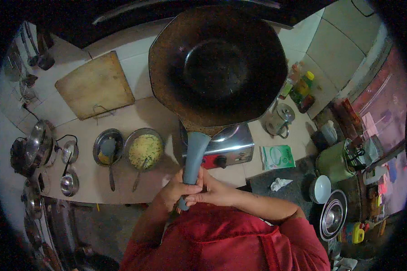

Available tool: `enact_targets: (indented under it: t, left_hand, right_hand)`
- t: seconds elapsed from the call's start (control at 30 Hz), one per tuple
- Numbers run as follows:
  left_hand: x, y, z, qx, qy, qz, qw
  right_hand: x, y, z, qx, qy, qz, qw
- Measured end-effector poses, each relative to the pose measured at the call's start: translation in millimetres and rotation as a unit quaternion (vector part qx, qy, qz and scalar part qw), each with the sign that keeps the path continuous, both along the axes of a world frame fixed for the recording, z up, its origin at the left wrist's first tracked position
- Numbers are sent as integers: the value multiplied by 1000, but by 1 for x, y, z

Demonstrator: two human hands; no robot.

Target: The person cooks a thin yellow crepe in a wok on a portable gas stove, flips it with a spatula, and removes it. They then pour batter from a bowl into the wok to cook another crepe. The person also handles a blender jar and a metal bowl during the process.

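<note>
A large wok-like frying pan with a speckled brown rim and a dark inside is held up over a gas stove. Its grey handle points down towards me. My left hand is closed around the lower part of the handle. My right hand grips the handle too, its fingers meeting those of my left hand. The pan hides much of the stove. Left of the stove stands a bowl of yellow mixture with green bits, a spoon in it. Beside it is a dark metal bowl with a spatula or ladle.
A wooden cutting board leans on the tiled wall. Ladles and metal pots stand at far left. Right of the stove are a metal mug, a green packet, bottles, crumpled tissue and a white bowl.
</note>
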State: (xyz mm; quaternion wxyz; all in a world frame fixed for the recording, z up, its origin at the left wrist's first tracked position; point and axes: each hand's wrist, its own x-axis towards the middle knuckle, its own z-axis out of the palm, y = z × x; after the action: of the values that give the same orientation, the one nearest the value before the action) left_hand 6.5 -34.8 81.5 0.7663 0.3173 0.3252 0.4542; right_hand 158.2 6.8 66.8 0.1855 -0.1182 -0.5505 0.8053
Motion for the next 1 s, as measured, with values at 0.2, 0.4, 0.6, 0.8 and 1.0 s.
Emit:
enact_targets:
  t: [0.2,0.4,0.6,0.8,1.0]
  left_hand:
    - [1,1,-3,-51,-83,-49,994]
    - [2,7,-5,-47,-203,-121,971]
    - [10,15,-27,-61,-340,-169,923]
    - [10,10,-9,-154,-334,-195,909]
    - [-1,14,2,-179,-383,-278,863]
  right_hand:
    - [7,0,-9,129,-24,-47,990]
    - [12,-6,11,-53,-6,-9,999]
    - [23,0,-10,46,-16,-45,998]
    - [33,-1,-4,-18,1,-37,999]
    - [22,-11,-24,-107,13,-64,992]
